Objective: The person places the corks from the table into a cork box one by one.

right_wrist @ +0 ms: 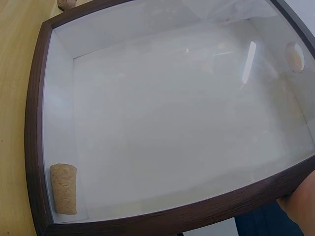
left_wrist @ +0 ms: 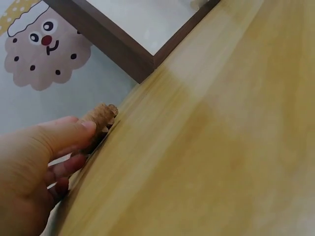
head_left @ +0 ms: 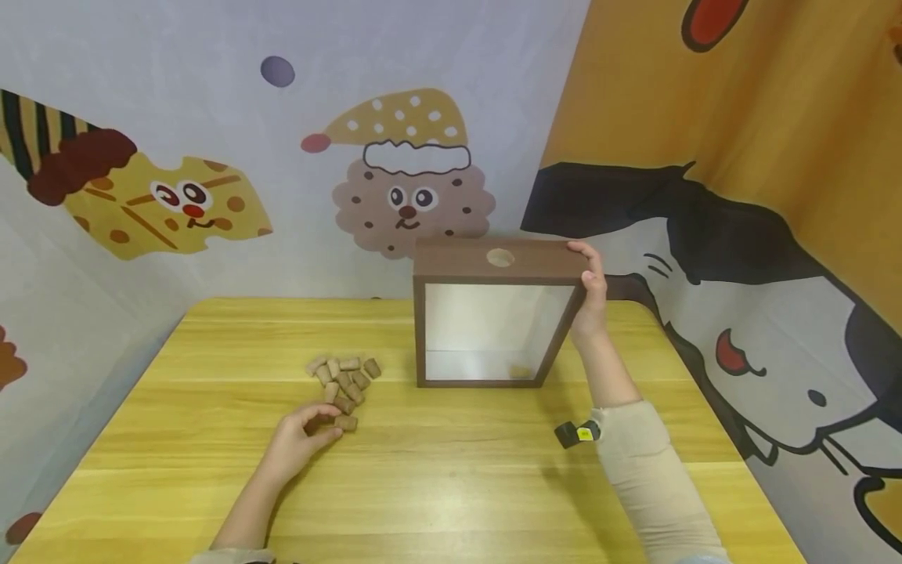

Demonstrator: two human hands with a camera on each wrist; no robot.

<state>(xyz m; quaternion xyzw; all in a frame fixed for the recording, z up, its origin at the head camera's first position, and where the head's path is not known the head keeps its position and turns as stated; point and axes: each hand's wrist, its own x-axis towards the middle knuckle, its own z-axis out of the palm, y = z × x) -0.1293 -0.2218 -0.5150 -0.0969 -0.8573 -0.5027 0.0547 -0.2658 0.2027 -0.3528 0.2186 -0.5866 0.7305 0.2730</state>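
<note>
From the head camera, a dark brown wooden box frame [head_left: 493, 313] with a glazed front stands upright on the pale yellow wooden table [head_left: 437, 486], a round hole [head_left: 499, 257] cut in its top edge. The right hand [head_left: 590, 291] holds its upper right corner, fingers curled over the top. The left hand [head_left: 299, 439] rests at the near end of a heap of small tapered corks [head_left: 343, 378], fingertips closing on the nearest cork [head_left: 345, 423].

At the left wrist, thumb and fingers [left_wrist: 74, 135] pinch a grainy cork [left_wrist: 101, 115] lying on the table, the frame's corner [left_wrist: 140, 69] beyond.

At the right wrist, the frame's smooth white interior [right_wrist: 172, 118] holds a single cork [right_wrist: 64, 188] (lying in one corner); only a sliver of the hand shows at the edge.
</note>
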